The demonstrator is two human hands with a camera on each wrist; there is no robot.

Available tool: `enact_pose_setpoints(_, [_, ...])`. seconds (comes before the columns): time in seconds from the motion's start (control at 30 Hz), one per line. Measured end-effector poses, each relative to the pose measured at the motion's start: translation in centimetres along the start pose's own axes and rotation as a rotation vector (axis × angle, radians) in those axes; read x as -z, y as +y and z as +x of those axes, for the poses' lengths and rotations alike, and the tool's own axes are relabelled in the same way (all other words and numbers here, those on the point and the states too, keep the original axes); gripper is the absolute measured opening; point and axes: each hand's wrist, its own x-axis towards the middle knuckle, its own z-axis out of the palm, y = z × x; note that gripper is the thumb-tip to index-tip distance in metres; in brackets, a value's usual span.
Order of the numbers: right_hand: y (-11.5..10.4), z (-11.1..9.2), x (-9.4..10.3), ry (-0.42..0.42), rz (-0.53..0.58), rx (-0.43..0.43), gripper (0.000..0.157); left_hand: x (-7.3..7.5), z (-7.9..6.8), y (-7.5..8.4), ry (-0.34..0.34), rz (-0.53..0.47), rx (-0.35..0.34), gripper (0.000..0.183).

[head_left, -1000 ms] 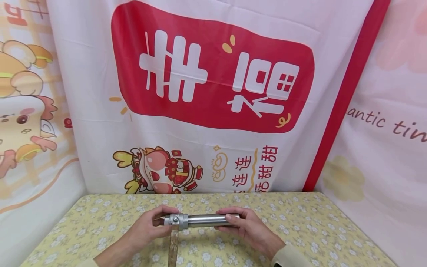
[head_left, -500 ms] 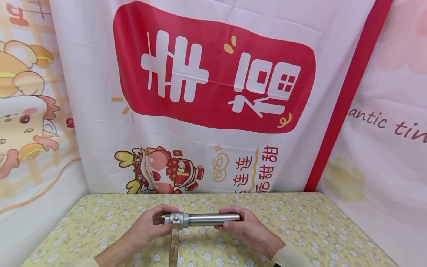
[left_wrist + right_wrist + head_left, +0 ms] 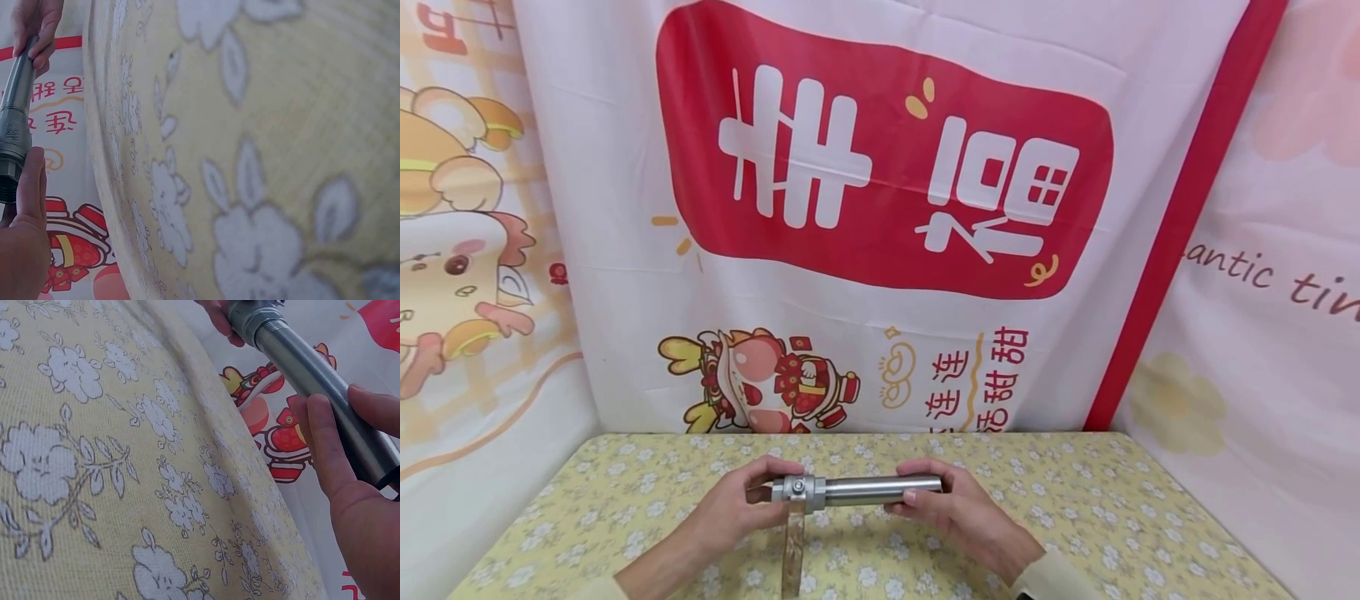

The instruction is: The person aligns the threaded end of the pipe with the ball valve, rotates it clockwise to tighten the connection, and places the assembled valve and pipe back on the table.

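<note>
A metal ball valve (image 3: 798, 490) with a long, worn lever handle (image 3: 792, 550) is joined to a smooth steel pipe (image 3: 865, 490), held level above the table in the head view. My left hand (image 3: 730, 507) grips the valve's left end between thumb and fingers. Around the pipe's right end, my right hand (image 3: 958, 512) has its fingers on the far side and its thumb on the near side. Screw threads show where pipe (image 3: 319, 381) meets valve (image 3: 253, 319) in the right wrist view. The left wrist view shows the valve's open threaded end (image 3: 9, 187) beside my left fingers.
A yellow floral cloth covers the table (image 3: 647, 467) under both hands. Behind it hangs a white curtain (image 3: 625, 333) with a red panel and cartoon prints. More printed cloth (image 3: 1262, 358) closes in both sides.
My right thumb has slid down from the top of the pipe to its near side, and the right fingers have shifted around it. The left hand stays on the valve, nearly unmoved.
</note>
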Motion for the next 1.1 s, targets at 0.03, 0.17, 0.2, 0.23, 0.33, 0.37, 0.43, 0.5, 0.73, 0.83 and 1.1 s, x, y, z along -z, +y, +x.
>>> enact_pose_setpoints(0.03, [-0.01,-0.02,-0.06,0.006,0.004,-0.006,0.032,0.00,-0.05,-0.04,0.001,0.001,-0.001,0.045])
enact_pose_setpoints(0.17, [-0.11,-0.12,-0.12,0.028,0.009,-0.024,0.031,-0.04,-0.11,-0.13,0.005,0.005,-0.007,0.044])
enact_pose_setpoints(0.2, [-0.17,-0.13,-0.14,0.035,0.006,-0.029,0.030,-0.05,-0.10,-0.14,0.005,0.005,-0.008,0.044])
enact_pose_setpoints(0.23, [-0.21,-0.11,-0.18,0.043,0.004,-0.034,0.030,-0.05,-0.11,-0.16,0.005,0.004,-0.009,0.043])
enact_pose_setpoints(0.33, [-0.30,-0.05,-0.29,0.066,-0.017,-0.038,0.029,-0.01,-0.19,-0.20,0.007,0.001,-0.010,0.044])
enact_pose_setpoints(0.37, [-0.33,-0.02,-0.32,0.075,-0.033,-0.036,0.030,0.00,-0.22,-0.22,0.009,0.001,-0.008,0.044])
enact_pose_setpoints(0.43, [-0.39,0.05,-0.35,0.094,-0.070,-0.034,0.030,0.00,-0.26,-0.23,0.011,0.000,-0.006,0.044])
enact_pose_setpoints(0.5, [-0.43,0.12,-0.36,0.112,-0.114,-0.027,0.031,-0.01,-0.28,-0.25,0.014,0.001,-0.003,0.044])
enact_pose_setpoints(0.73, [-0.42,0.11,-0.37,0.123,-0.198,0.007,0.032,-0.05,-0.23,-0.23,0.011,0.007,-0.006,0.044])
enact_pose_setpoints(0.83, [-0.44,0.04,-0.45,0.111,-0.213,0.018,0.033,-0.05,-0.26,-0.18,0.015,0.005,0.003,0.044])
enact_pose_setpoints(1.1, [-0.55,-0.11,-0.47,0.106,-0.206,0.031,0.032,-0.12,-0.38,0.02,0.026,0.004,0.025,0.044])
